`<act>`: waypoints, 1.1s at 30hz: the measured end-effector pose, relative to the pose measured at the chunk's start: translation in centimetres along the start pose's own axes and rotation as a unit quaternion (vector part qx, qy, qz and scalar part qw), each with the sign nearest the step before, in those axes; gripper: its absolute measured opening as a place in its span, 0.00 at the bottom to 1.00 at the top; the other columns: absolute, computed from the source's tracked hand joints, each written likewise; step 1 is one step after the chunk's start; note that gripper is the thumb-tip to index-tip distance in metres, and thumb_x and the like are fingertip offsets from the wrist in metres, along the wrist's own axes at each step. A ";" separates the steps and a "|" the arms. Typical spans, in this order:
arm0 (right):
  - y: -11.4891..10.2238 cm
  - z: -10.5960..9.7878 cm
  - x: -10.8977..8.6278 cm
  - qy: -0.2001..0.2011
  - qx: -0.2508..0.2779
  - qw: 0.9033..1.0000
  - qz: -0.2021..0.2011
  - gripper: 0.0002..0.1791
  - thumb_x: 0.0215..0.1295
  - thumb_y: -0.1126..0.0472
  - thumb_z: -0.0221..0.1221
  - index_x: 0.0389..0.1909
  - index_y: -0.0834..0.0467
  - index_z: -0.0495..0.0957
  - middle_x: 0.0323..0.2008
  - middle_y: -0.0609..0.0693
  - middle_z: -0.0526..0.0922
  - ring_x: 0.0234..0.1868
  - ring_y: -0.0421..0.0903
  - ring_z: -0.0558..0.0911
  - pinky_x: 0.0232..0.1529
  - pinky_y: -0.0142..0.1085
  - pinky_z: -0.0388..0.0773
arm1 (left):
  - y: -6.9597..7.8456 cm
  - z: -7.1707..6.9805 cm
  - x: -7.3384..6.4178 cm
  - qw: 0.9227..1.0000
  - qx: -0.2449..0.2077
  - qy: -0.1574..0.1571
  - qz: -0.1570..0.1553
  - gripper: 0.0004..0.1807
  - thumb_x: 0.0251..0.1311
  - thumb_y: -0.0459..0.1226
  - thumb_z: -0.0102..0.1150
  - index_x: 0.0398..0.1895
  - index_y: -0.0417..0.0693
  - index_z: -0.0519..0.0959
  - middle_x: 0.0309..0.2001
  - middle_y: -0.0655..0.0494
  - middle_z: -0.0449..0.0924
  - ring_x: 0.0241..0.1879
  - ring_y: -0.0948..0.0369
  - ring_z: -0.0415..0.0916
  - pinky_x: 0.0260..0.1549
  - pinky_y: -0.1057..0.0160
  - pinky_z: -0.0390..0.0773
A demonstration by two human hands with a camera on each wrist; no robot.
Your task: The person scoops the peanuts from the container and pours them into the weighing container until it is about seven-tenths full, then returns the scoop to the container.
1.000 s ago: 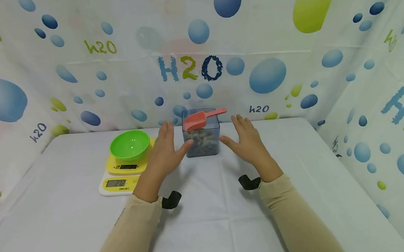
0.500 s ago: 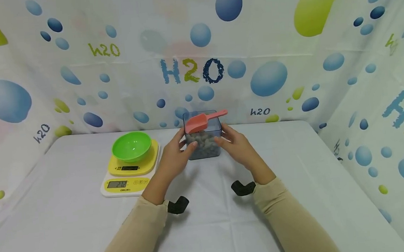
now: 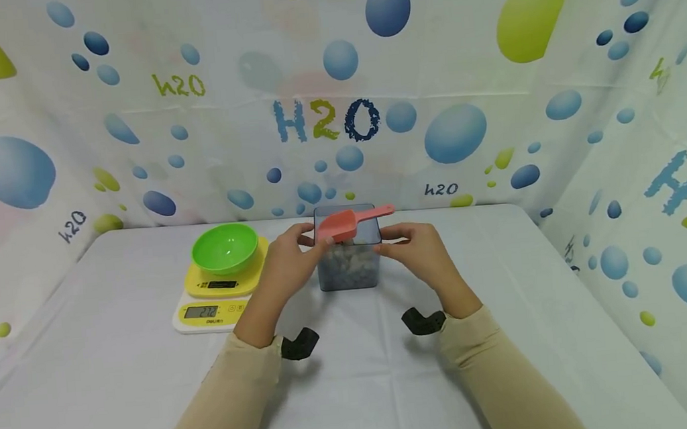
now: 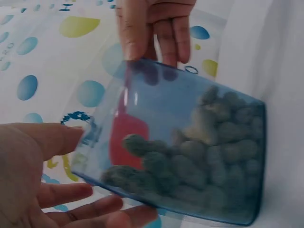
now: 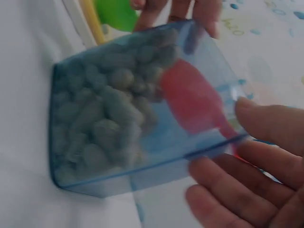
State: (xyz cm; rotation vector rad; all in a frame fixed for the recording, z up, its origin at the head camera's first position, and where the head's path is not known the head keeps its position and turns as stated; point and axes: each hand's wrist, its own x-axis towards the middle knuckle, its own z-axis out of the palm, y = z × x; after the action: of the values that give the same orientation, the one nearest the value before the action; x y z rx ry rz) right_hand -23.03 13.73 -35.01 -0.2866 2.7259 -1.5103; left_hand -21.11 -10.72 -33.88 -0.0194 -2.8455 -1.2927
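Observation:
A see-through blue-grey plastic box [image 3: 370, 231] stands between the two hands, partly filled with what look like unshelled peanuts [image 4: 213, 156]. My left hand [image 3: 289, 262] holds its left side near the top, thumb toward the near face and fingers along the side. Opposite, my right hand [image 3: 419, 249] grips the right side at the rim, thumb in front. A pink scoop [image 3: 341, 225] lies in the open top, its handle sticking out over the right rim. Through the walls, both wrist views show the scoop's bowl above the peanuts.
Left of the box, a green bowl [image 3: 225, 249] sits on a yellow and white kitchen scale [image 3: 218, 312] with a lit display. A white cloth covers the table [image 3: 364, 401]. Behind hangs a patterned curtain [image 3: 210, 137].
Both hands have come in from either side and taken hold of the box. Box, peanuts and scoop have moved toward the person; the bowl and scale have stayed in place.

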 end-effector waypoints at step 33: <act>-4.2 -1.7 2.5 -0.066 -0.378 0.896 -0.222 0.16 0.64 0.52 0.65 0.47 0.57 0.87 0.37 0.51 0.77 0.40 0.49 0.70 0.39 0.38 0.72 | -1.2 0.6 0.3 0.987 0.034 -0.117 0.106 0.59 0.55 0.68 0.57 0.80 0.55 0.39 0.80 0.58 0.43 0.78 0.55 0.46 0.70 0.44 0.60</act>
State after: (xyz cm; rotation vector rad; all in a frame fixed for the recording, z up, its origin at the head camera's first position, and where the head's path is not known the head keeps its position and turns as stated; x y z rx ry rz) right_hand -25.01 12.54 -30.41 -1.0240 3.1195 -0.3264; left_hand -21.45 -11.06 -35.13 -0.4904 -2.9724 -1.2233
